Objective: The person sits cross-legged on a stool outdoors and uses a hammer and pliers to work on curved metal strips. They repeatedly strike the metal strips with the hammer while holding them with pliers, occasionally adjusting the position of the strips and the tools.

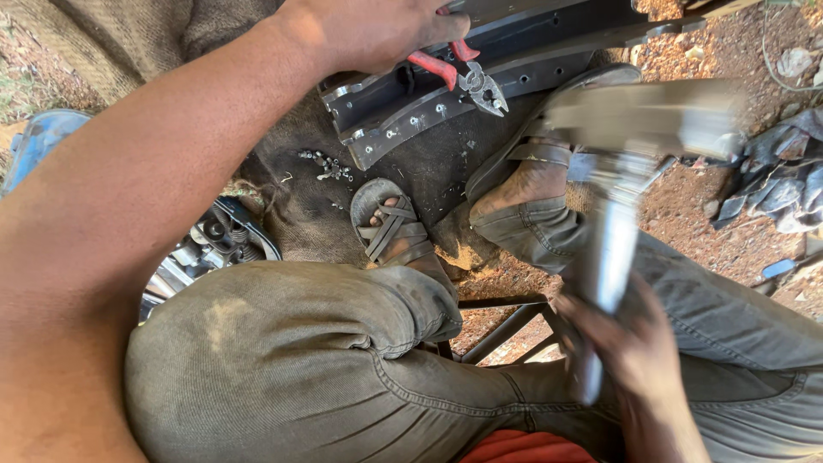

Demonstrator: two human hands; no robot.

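Your left forearm [129, 214] reaches over your knee; left hand [377, 30] grips red-handled pliers [467, 77] on the dark metal bar [446, 103]. Hold them steady while the right hand [639, 360], fingers wrapped around the blurred hammer [626, 171], swings squarely.

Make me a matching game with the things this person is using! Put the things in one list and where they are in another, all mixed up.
Things:
1. red-handled pliers
2. hammer
3. small loose bolts
4. crumpled grey cloth

Places:
A. lying on the dark mat by the curved metal strip
B. on the red dirt at the right edge
C. gripped in the left hand
D. raised and blurred in the right hand

Pairs: 1-C, 2-D, 3-A, 4-B
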